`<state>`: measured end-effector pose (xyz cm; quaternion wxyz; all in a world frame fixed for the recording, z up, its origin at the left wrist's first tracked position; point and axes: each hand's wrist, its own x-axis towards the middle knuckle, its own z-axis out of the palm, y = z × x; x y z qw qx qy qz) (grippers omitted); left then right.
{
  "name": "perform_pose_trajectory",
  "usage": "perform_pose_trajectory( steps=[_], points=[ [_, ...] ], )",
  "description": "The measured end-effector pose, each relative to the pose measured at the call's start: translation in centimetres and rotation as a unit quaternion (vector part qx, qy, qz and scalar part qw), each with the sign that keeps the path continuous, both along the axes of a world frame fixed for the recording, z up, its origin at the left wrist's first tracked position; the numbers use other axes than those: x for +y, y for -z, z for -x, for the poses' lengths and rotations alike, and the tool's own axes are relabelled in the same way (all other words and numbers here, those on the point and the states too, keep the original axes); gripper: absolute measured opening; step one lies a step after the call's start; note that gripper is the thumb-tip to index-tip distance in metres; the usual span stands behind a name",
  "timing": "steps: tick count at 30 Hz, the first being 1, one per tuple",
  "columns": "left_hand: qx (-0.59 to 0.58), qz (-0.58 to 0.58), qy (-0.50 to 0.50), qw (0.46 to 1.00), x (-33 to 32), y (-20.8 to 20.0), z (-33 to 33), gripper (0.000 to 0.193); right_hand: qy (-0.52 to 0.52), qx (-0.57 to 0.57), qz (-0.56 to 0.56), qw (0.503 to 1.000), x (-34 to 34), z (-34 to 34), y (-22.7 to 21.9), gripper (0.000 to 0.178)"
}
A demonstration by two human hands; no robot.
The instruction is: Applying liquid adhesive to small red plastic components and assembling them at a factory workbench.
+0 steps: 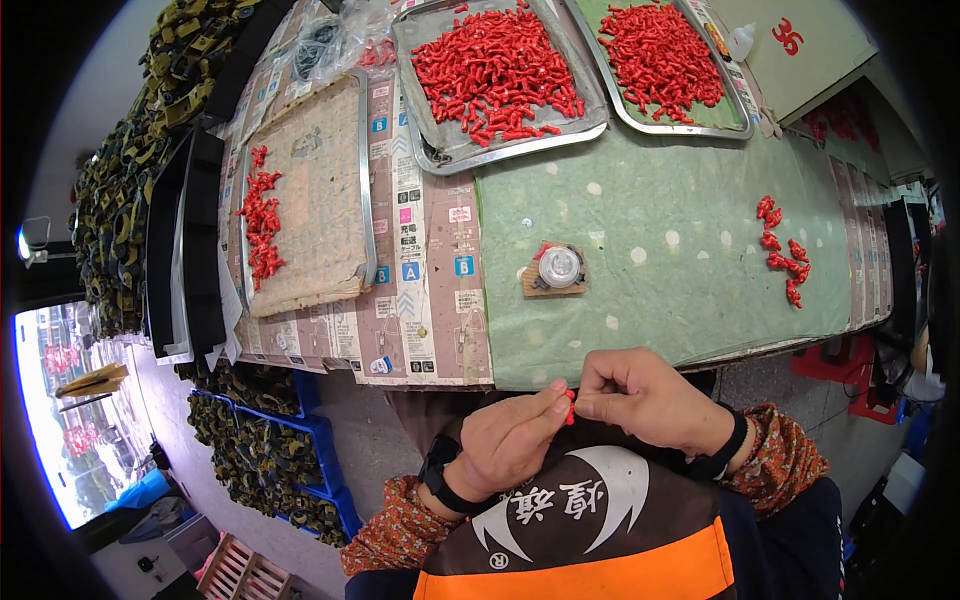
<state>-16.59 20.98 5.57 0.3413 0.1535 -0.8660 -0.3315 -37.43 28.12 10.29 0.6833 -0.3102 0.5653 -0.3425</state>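
Just off the table's near edge, above my apron, my left hand point(515, 437) and my right hand point(650, 400) meet fingertip to fingertip. Pinched between them is a small red plastic piece point(571, 407), mostly covered by the fingers. Its exact kind is too small to tell. Beyond the hands, a small round clear-lidded container point(560, 267) sits on a piece of brown cardboard point(540, 285) on the green cloth point(640, 310). A short row of similar red pieces point(785, 255) lies on the cloth at the right.
Two metal trays heaped with red pieces, one mid-back point(495, 75) and one back right point(662, 65), stand on the table. A worn tray point(330, 200) at left has red pieces along its left side. Blue crates point(330, 450) of dark green and yellow parts stand on the floor, lower left.
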Motion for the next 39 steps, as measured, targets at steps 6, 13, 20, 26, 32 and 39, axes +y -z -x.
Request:
perform_pose_trajectory(
  steps=[6,13,20,26,32,39],
  points=[
    [0.004,-0.197,-0.017,0.98,0.1,-0.4,0.2,0.023,0.015,-0.046,-0.089,0.995,-0.6,0.6,-1.8,0.018],
    [0.025,-0.499,-0.026,0.866,1.3,-0.6,0.1,0.022,0.019,0.008,-0.062,0.998,-0.8,0.9,-2.5,0.023],
    [0.05,-0.67,-0.013,0.741,0.9,-1.2,0.1,0.021,0.045,0.091,0.102,0.99,0.3,0.3,-0.5,0.011],
    [0.044,-0.709,-0.012,0.704,0.9,-1.3,-0.2,0.02,-0.017,0.188,0.154,0.97,-0.2,0.1,-2.2,0.017],
    [0.022,-0.729,0.001,0.684,0.7,-1.6,-0.3,0.02,-0.04,0.237,0.241,0.94,-0.1,0.2,-1.2,0.018],
    [0.013,-0.736,-0.012,0.677,0.7,-1.9,0.0,0.019,-0.064,0.248,0.269,0.929,-0.4,0.5,-1.2,0.014]
  ],
)
